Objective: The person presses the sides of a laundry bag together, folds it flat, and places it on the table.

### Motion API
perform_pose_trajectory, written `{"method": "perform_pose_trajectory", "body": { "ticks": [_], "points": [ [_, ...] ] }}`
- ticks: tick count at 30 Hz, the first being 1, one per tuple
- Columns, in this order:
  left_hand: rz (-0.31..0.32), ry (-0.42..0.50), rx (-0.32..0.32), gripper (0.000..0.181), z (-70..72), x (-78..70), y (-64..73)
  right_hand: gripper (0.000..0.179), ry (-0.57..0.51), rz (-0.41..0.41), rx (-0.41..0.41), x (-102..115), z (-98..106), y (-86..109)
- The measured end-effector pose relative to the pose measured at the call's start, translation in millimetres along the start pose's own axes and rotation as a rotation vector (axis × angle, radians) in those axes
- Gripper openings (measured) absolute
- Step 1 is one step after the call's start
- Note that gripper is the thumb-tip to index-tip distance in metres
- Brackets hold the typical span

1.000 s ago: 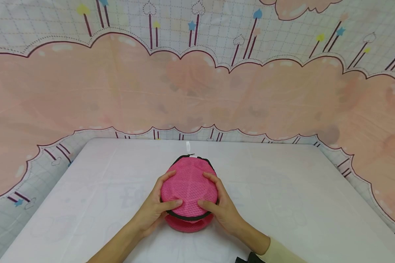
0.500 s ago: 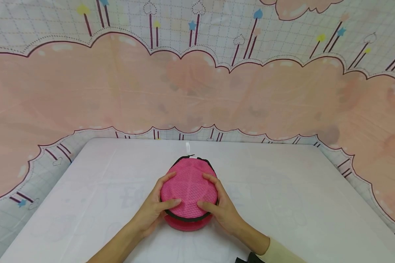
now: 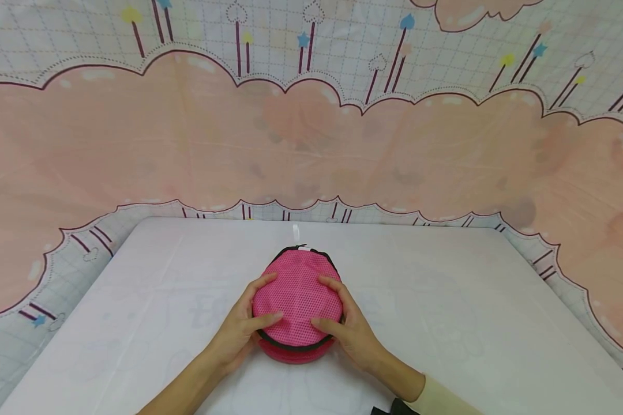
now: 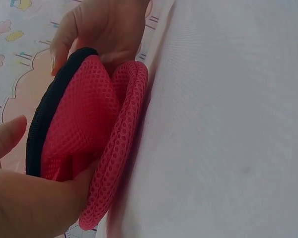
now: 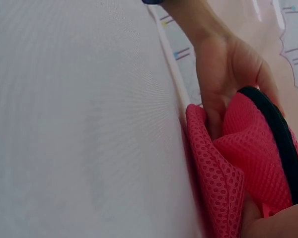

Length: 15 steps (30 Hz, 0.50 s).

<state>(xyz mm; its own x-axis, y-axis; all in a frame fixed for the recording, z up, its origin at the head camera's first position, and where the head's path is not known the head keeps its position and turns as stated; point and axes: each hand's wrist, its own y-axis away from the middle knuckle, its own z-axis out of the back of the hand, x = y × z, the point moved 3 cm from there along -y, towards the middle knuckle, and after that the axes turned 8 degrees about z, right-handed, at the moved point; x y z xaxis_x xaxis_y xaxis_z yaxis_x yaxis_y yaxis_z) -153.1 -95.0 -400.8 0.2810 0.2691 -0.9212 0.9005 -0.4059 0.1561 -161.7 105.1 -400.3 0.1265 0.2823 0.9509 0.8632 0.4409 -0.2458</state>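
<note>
A round pink mesh laundry bag (image 3: 297,300) with black zip trim (image 4: 42,119) stands squashed on the table. My left hand (image 3: 239,328) holds its left side, with the thumb on the upper face. On the other side my right hand (image 3: 355,331) grips it the same way. The bag's lower pink rim (image 3: 296,354) shows beneath the black trim. In the left wrist view the mesh wall (image 4: 84,104) folds inward between top and base. Fingers of both hands reach into that fold, so their tips are partly hidden.
The bag stands near the front middle of a white-covered table (image 3: 446,311). A small white strip (image 3: 296,233) lies just behind it. A patterned curtain (image 3: 270,144) hangs past the far edge. Something black (image 3: 394,407) shows at the bottom edge, by the right sleeve (image 3: 443,397).
The bag's top has sunk slightly, and less of the base shows below the black trim. My left thumb has slid a little to the left. Both hands keep their grip.
</note>
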Motion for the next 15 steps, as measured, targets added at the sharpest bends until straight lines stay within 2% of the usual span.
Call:
{"method": "perform_pose_trajectory", "body": {
  "ticks": [8,15],
  "points": [
    [-0.005,0.021,-0.005,0.069,0.3,0.7,0.4,0.067,-0.029,-0.024,-0.036,-1.9,2.0,0.5],
    [0.014,0.026,-0.016,0.068,3.4,2.5,-0.3,0.067,-0.044,-0.028,-0.044,-3.8,3.2,0.4]
  ]
}}
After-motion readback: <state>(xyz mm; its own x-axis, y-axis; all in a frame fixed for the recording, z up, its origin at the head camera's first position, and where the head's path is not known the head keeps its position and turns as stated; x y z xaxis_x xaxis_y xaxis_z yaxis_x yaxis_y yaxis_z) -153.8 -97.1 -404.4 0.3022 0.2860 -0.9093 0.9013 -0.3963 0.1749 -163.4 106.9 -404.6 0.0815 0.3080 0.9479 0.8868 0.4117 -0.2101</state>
